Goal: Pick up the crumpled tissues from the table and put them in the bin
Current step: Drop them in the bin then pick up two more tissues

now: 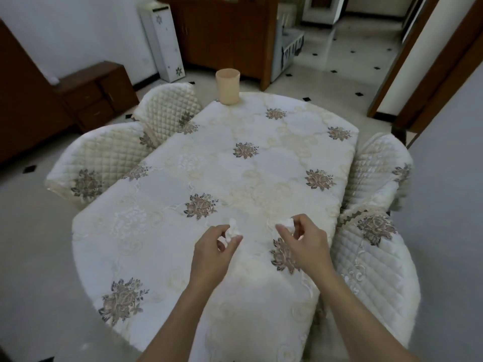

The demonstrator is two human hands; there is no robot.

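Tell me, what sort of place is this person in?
Most likely a home dining room: a table under an embroidered cloth, quilted-cover chairs drawn up around it, and a wooden cabinet against the far wall.

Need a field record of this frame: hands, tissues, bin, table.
left hand: pinches left tissue
right hand: pinches right tissue
tissue height: lifted or touching the cloth, cannot tell
bin: beige, upright, at far end of table, far from both hands
table: floral cloth, no other loose tissue visible
task state: both tissues gripped, neither binned yet
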